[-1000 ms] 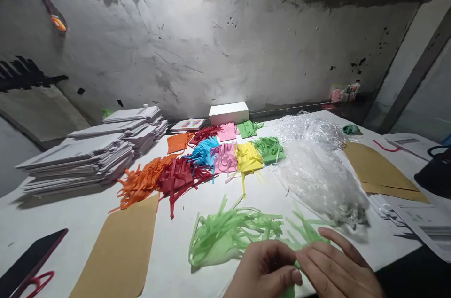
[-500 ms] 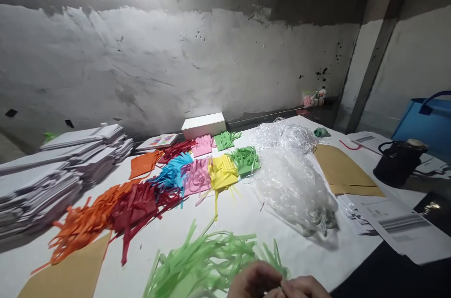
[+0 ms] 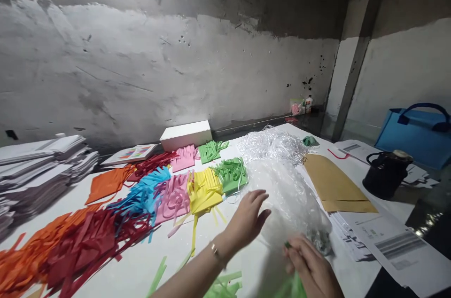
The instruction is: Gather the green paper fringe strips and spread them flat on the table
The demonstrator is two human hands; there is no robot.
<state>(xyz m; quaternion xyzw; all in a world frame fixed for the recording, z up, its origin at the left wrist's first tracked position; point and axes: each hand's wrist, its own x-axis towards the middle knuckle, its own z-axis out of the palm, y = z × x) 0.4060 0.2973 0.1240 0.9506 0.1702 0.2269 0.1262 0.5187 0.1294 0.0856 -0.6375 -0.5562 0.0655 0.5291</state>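
Observation:
My left hand (image 3: 246, 220), with a gold bracelet at the wrist, reaches out above the table with fingers stretched and thumb apart. It is empty and close to the left side of a clear plastic bag (image 3: 282, 197). My right hand (image 3: 312, 267) is closed near the bottom edge, gripping a green tissue paper tassel (image 3: 298, 287). A small dark green end (image 3: 287, 245) pokes out at its fingertips. Loose light green strips (image 3: 225, 286) lie below my left forearm, partly hidden by it. Shiny white strands (image 3: 271, 145) are heaped behind the bag.
Fringed stacks in orange, red (image 3: 82, 246), blue (image 3: 143, 194), pink, yellow (image 3: 206, 190) and green (image 3: 230, 176) spread across the left. Paper piles (image 3: 42, 161) stand far left. On the right are a brown envelope (image 3: 331, 185), a black jug (image 3: 387, 176) and a blue bag (image 3: 416, 133).
My hands, together at the bottom before, are now apart. The left has reached forward and opened; the right has moved right with the green tassel. The view has turned rightward.

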